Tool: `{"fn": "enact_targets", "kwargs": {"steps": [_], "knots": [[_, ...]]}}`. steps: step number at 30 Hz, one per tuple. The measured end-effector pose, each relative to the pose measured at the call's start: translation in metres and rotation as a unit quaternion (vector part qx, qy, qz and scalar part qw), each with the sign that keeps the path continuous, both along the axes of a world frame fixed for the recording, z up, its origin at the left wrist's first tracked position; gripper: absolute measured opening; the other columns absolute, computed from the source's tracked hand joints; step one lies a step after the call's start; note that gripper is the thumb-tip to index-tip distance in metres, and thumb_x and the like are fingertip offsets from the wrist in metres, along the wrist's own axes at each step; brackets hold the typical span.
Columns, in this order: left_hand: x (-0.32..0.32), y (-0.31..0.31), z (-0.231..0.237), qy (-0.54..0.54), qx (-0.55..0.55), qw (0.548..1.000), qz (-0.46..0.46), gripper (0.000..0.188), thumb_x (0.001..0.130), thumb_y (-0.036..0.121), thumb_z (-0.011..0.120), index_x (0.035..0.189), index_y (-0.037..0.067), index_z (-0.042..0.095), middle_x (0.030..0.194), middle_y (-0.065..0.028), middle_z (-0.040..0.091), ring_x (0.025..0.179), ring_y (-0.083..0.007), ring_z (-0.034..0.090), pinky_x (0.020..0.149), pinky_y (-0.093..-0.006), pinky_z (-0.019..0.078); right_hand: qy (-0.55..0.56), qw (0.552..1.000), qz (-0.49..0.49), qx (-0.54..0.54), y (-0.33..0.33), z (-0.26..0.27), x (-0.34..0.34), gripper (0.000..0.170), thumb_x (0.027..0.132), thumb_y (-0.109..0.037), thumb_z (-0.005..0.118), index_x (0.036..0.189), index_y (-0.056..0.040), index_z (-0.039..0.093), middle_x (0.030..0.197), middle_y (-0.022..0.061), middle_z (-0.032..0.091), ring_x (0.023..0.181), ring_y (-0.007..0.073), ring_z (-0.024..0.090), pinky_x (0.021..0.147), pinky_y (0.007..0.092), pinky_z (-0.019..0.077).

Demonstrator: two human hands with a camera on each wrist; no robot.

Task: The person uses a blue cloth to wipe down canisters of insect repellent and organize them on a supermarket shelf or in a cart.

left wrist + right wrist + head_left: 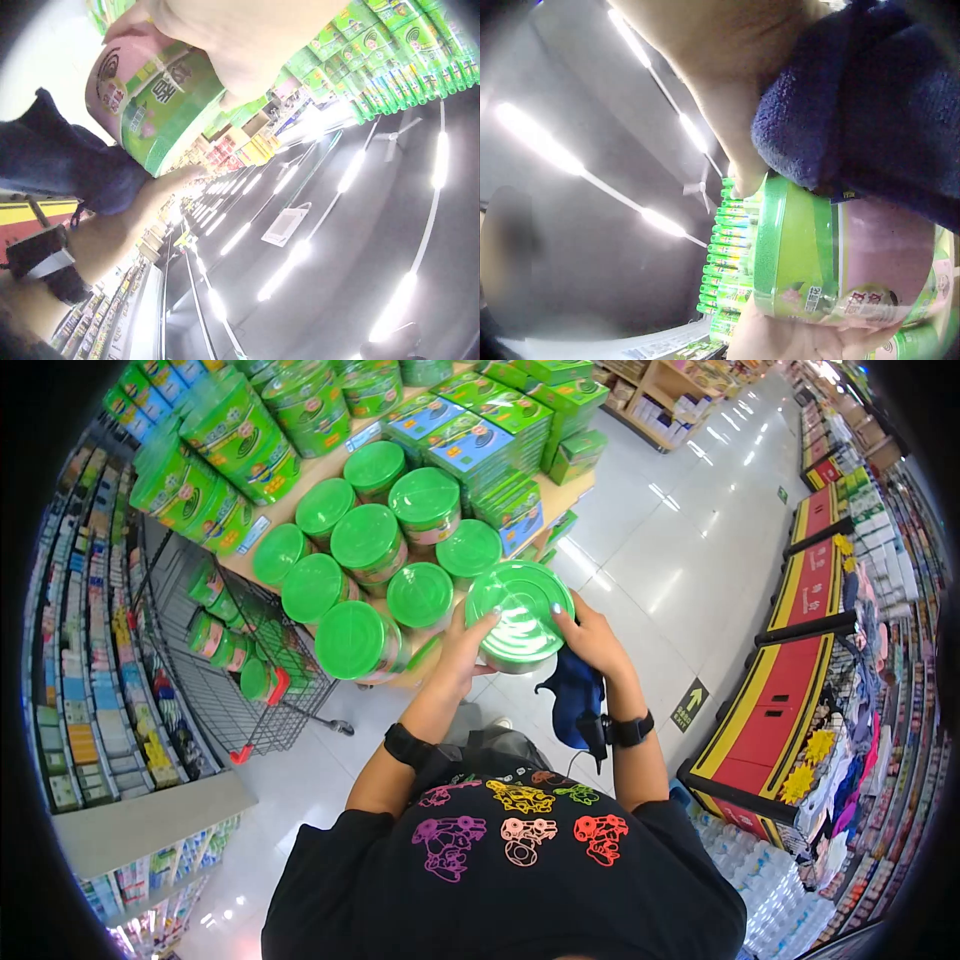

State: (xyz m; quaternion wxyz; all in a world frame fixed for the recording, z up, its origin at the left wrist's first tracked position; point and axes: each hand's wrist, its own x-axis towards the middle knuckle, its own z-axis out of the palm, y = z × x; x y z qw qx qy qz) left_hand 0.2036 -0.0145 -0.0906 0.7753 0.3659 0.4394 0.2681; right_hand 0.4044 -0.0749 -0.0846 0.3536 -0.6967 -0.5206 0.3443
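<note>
Head view: left hand and right hand grip a green-lidded tub from opposite sides, beside the clustered tubs, where even, level support best avoids knocking them.

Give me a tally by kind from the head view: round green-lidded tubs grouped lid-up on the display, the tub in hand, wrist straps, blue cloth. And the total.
Display tubs: 9
Held tub: 1
Wrist straps: 2
Blue cloth: 1
Total: 13
</note>
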Motion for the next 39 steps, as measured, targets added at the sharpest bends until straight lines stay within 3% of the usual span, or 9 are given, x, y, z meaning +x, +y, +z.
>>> {"fn": "enact_targets", "kwargs": {"steps": [5, 7, 13, 18, 22, 25, 29, 33, 39], "knots": [[-0.035, 0.043, -0.007, 0.059, 0.121, 0.988, -0.07, 0.08, 0.081, 0.042, 0.064, 0.142, 0.011, 0.022, 0.12, -0.0155, 0.052, 0.094, -0.025, 0.06, 0.064, -0.0338, 0.0539, 0.253, 0.96, 0.107, -0.054, 0.062, -0.024, 0.005, 0.052, 0.096, -0.039, 0.039, 0.132, -0.0001, 0.041, 0.134, 0.0109, 0.044, 0.12, 0.0184, 0.043, 0.102, 0.0301, 0.0319], [-0.047, 0.059, -0.001, 0.112, 0.152, 0.979, -0.075, 0.08, 0.082, 0.045, 0.062, 0.14, 0.004, 0.025, 0.098, -0.0167, 0.062, 0.072, -0.019, 0.065, 0.053, -0.0278, 0.0526, 0.327, 0.933, 0.116, -0.097, 0.088, -0.02, 0.006, 0.052, 0.096, -0.039, 0.039, 0.131, -0.0004, 0.041, 0.132, 0.0118, 0.046, 0.118, 0.0182, 0.045, 0.102, 0.0298, 0.0333], [-0.072, 0.092, 0.015, 0.158, 0.182, 0.968, -0.067, 0.081, 0.084, 0.047, 0.058, 0.14, 0.001, 0.023, 0.075, -0.0133, 0.064, 0.059, -0.0169, 0.064, 0.051, -0.027, 0.0513, 0.39, 0.901, 0.132, -0.139, 0.148, -0.025, -0.007, 0.055, 0.094, -0.039, 0.044, 0.13, 0.0017, 0.04, 0.127, 0.0091, 0.05, 0.111, 0.016, 0.05, 0.098, 0.0281, 0.0373], [-0.084, 0.105, -0.014, 0.213, 0.256, 0.942, -0.043, 0.082, 0.084, 0.047, 0.057, 0.138, -0.005, 0.023, 0.103, -0.0224, 0.059, 0.096, -0.0291, 0.06, 0.083, -0.0355, 0.0468, 0.27, 0.94, 0.183, -0.104, 0.164, -0.026, -0.038, 0.056, 0.092, -0.038, 0.049, 0.132, -0.0007, 0.038, 0.126, 0.0083, 0.05, 0.111, 0.0156, 0.049, 0.095, 0.0285, 0.0379], [-0.083, 0.105, -0.049, 0.251, 0.395, 0.883, -0.024, 0.079, 0.089, 0.041, 0.053, 0.142, 0.001, 0.009, 0.13, -0.0216, 0.042, 0.102, -0.0209, 0.055, 0.08, -0.0342, 0.0484, 0.293, 0.935, 0.175, -0.096, 0.171, -0.058, -0.046, 0.058, 0.089, -0.029, 0.056, 0.135, -0.0019, 0.034, 0.127, 0.0109, 0.049, 0.113, 0.017, 0.047, 0.096, 0.0295, 0.038], [-0.074, 0.1, -0.054, 0.226, 0.37, 0.901, 0.025, 0.085, 0.09, 0.041, 0.052, 0.142, 0.0, -0.001, 0.135, -0.0209, 0.036, 0.112, -0.0211, 0.047, 0.093, -0.0365, 0.0399, 0.215, 0.954, 0.186, -0.095, 0.183, -0.055, -0.05, 0.068, 0.085, -0.03, 0.062, 0.137, -0.0001, 0.03, 0.127, 0.0139, 0.049, 0.114, 0.0193, 0.047, 0.096, 0.0304, 0.0384], [-0.069, 0.098, -0.054, 0.109, 0.105, 0.986, 0.074, 0.089, 0.086, 0.04, 0.057, 0.141, 0.0, 0.0, 0.139, -0.0242, 0.023, 0.128, -0.0342, 0.03, 0.104, -0.0411, 0.028, 0.141, 0.958, 0.221, -0.12, 0.209, -0.084, -0.042, 0.074, 0.081, -0.033, 0.066, 0.137, 0.0002, 0.031, 0.126, 0.0169, 0.05, 0.114, 0.0225, 0.049, 0.096, 0.0317, 0.0382], [-0.052, 0.093, -0.086, 0.033, -0.108, 0.982, 0.151, 0.071, 0.091, 0.037, 0.05, 0.141, 0.011, 0.007, 0.132, -0.0124, 0.037, 0.116, -0.0243, 0.042, 0.095, -0.0357, 0.0358, 0.166, 0.94, 0.268, -0.134, 0.215, -0.07, -0.05, 0.074, 0.078, -0.032, 0.068, 0.136, -0.0001, 0.034, 0.126, 0.0179, 0.05, 0.113, 0.0239, 0.05, 0.096, 0.0324, 0.0384], [-0.036, 0.075, -0.106, -0.076, -0.115, 0.945, 0.298, 0.062, 0.093, 0.025, 0.05, 0.139, 0.027, 0.009, 0.133, -0.0082, 0.038, 0.112, -0.0244, 0.048, 0.091, -0.0404, 0.0407, 0.15, 0.94, 0.3, -0.062, 0.223, -0.112, -0.05, 0.072, 0.074, -0.032, 0.072, 0.134, -0.008, 0.039, 0.119, 0.0155, 0.056, 0.11, 0.0232, 0.053, 0.094, 0.0328, 0.0401]]}}
